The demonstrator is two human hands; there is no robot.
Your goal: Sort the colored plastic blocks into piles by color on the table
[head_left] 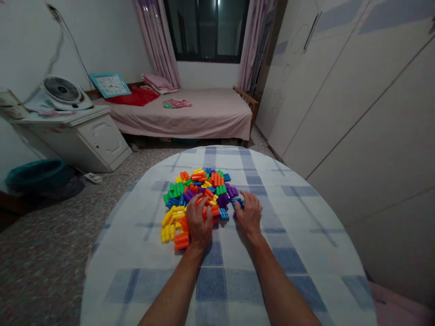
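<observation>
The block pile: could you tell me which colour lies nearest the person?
The orange blocks, at the pile's near edge beside the left hand; yellow ones lie left, slightly farther.

Dim indoor light, dark window [207, 29] with faint glare, soft blur throughout, and edges bent by wide-angle distortion.

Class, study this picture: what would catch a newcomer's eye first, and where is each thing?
The bright pile of blocks in the middle of the round checked table stands out. At its near edge the left hand rests on orange pieces, the right hand by blue ones. Behind, a pink bed lies under the window.
</observation>
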